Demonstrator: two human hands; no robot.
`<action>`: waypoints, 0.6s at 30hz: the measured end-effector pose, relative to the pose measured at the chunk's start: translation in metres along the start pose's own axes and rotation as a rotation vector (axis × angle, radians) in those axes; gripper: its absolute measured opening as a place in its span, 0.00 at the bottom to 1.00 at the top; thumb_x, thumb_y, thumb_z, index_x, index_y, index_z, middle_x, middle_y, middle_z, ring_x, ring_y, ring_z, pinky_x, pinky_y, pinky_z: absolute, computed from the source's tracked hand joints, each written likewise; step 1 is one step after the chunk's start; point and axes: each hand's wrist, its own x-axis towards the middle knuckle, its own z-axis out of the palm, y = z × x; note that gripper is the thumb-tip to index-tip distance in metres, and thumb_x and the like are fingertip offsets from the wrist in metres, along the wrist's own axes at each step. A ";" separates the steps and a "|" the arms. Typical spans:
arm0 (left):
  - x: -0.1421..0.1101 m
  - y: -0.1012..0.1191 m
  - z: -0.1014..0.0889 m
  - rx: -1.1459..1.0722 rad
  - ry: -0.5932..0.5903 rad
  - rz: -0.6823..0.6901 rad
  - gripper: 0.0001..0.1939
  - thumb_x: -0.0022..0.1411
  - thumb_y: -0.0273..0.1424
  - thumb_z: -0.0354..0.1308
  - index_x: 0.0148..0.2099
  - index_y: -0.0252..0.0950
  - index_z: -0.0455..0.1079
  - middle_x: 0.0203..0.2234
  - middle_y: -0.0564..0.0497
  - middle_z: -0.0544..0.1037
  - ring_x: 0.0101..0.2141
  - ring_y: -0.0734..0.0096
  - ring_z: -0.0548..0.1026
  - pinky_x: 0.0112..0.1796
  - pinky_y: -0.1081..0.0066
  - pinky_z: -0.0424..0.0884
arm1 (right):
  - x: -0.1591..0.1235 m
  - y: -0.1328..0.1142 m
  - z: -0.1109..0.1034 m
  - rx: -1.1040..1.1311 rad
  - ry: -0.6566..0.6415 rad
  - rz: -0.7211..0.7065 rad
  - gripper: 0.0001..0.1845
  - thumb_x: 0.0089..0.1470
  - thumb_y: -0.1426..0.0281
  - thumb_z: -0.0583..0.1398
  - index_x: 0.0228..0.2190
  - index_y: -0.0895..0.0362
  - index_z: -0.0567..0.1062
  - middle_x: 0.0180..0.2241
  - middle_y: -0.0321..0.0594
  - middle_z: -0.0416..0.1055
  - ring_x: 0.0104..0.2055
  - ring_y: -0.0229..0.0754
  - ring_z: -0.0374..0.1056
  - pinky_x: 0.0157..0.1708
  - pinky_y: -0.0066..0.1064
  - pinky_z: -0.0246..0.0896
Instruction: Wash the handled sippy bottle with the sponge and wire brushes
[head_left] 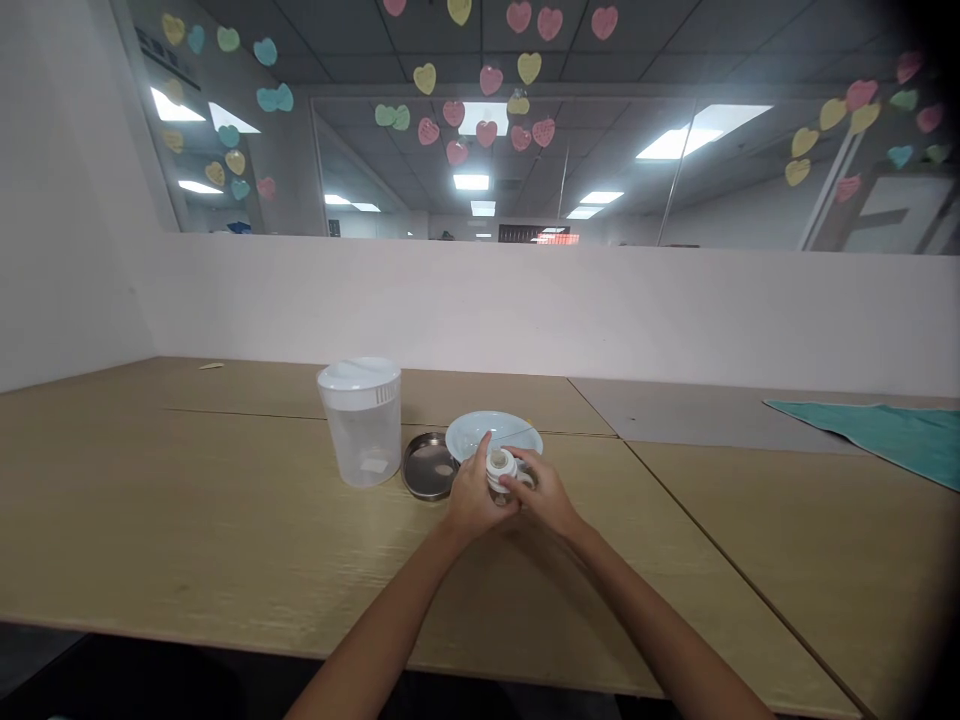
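Observation:
A small container with a round white top (499, 462) is between my two hands, in front of the bowl. My left hand (475, 500) is closed around its left side and underside, thumb pointing up. On the other side, my right hand (546, 492) has its fingers against the white top and a white loop-like part (527, 478). The container's lower body is mostly hidden by my fingers, so its exact kind is unclear. Just behind the hands lies a pale blue-white bowl (465, 430). A shallow round metal dish (427, 470) sits left of my left hand.
A clear plastic bucket with a white lid (364, 420) stands upright left of the metal dish. A green cloth (885, 430) lies at the far right of the wooden table (225, 530). Seams run across the tabletop. A white wall (450, 310) with windows rises behind.

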 end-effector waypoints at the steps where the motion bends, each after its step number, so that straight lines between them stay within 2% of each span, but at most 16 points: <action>1: 0.000 0.000 0.000 0.006 -0.004 -0.002 0.52 0.43 0.36 0.63 0.65 0.35 0.37 0.51 0.42 0.68 0.49 0.58 0.68 0.49 0.60 0.66 | 0.000 -0.003 0.002 -0.001 -0.035 0.013 0.23 0.46 0.59 0.63 0.44 0.54 0.72 0.45 0.42 0.70 0.48 0.48 0.64 0.51 0.43 0.56; 4: 0.000 0.001 0.000 0.010 -0.005 -0.004 0.53 0.44 0.39 0.63 0.65 0.35 0.37 0.46 0.44 0.71 0.47 0.58 0.70 0.48 0.60 0.66 | 0.005 -0.006 0.001 0.141 -0.024 0.082 0.24 0.47 0.58 0.62 0.45 0.55 0.72 0.45 0.42 0.71 0.47 0.48 0.65 0.49 0.41 0.60; 7: 0.001 0.002 0.001 0.006 -0.012 0.004 0.52 0.45 0.44 0.62 0.65 0.35 0.37 0.41 0.46 0.74 0.44 0.60 0.71 0.48 0.60 0.66 | 0.014 -0.005 -0.009 0.417 0.116 0.189 0.24 0.46 0.57 0.63 0.43 0.56 0.72 0.41 0.42 0.73 0.41 0.45 0.69 0.43 0.38 0.64; 10: 0.002 0.003 0.001 0.010 -0.011 0.010 0.52 0.45 0.44 0.62 0.65 0.35 0.38 0.40 0.47 0.74 0.43 0.61 0.71 0.47 0.61 0.66 | 0.021 -0.003 -0.020 0.653 0.219 0.243 0.20 0.44 0.58 0.65 0.38 0.55 0.74 0.39 0.40 0.73 0.38 0.42 0.70 0.38 0.34 0.67; 14: 0.001 0.003 0.001 0.014 -0.014 0.006 0.52 0.45 0.44 0.63 0.65 0.35 0.39 0.41 0.47 0.73 0.44 0.61 0.70 0.47 0.61 0.65 | 0.024 -0.004 -0.030 0.878 0.249 0.238 0.17 0.43 0.58 0.65 0.34 0.54 0.75 0.41 0.39 0.72 0.43 0.41 0.68 0.45 0.34 0.66; 18: 0.001 0.003 0.000 0.022 -0.019 -0.003 0.51 0.45 0.44 0.63 0.64 0.35 0.41 0.42 0.46 0.73 0.44 0.60 0.70 0.48 0.60 0.65 | 0.026 -0.002 -0.037 0.918 0.272 0.280 0.18 0.47 0.54 0.62 0.35 0.55 0.75 0.39 0.41 0.73 0.46 0.42 0.67 0.52 0.36 0.62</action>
